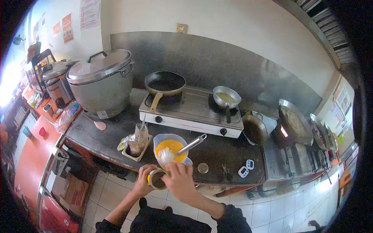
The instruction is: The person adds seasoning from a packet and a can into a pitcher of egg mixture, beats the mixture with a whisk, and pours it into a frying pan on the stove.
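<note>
My left hand is wrapped round a small open jar with a yellow band and a dark inside, held tilted at the counter's front edge. Over the jar's mouth, my right hand has its fingers closed together; what they hold, if anything, is hidden. Just beyond my hands stands a translucent plastic jug with orange-yellow beaten egg and a heap of white powder in it. A whisk leans in the jug with its metal handle up to the right. Right of it lies a round lid.
A two-burner stove carries a frying pan and a small saucepan. At left are a big rice cooker and a metal tray with bags. Scissors and two timers lie right; flame shows by a wok.
</note>
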The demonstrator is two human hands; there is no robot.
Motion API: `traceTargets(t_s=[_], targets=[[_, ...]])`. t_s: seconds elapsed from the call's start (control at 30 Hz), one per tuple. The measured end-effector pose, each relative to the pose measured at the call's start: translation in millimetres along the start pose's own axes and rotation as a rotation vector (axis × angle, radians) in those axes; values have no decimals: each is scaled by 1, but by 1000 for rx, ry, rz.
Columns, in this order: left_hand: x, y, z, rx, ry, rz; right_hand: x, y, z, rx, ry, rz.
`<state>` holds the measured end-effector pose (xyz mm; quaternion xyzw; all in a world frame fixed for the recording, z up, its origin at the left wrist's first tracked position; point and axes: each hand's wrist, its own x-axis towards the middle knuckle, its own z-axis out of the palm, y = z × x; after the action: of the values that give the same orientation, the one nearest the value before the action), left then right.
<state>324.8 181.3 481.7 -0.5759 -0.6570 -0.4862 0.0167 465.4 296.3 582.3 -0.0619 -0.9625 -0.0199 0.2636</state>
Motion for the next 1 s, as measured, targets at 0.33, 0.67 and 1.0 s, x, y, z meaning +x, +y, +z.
traceTargets(t_s=[0.33, 0.67, 1.0], targets=[[5, 6, -4, 50, -3, -132, 0, 18, 30, 499, 46, 363], [17, -6, 6, -76, 227, -387, 3, 63, 43, 567, 260, 432], [22, -21, 7, -105, 256, -347, 14, 56, 52, 476, 354, 438]])
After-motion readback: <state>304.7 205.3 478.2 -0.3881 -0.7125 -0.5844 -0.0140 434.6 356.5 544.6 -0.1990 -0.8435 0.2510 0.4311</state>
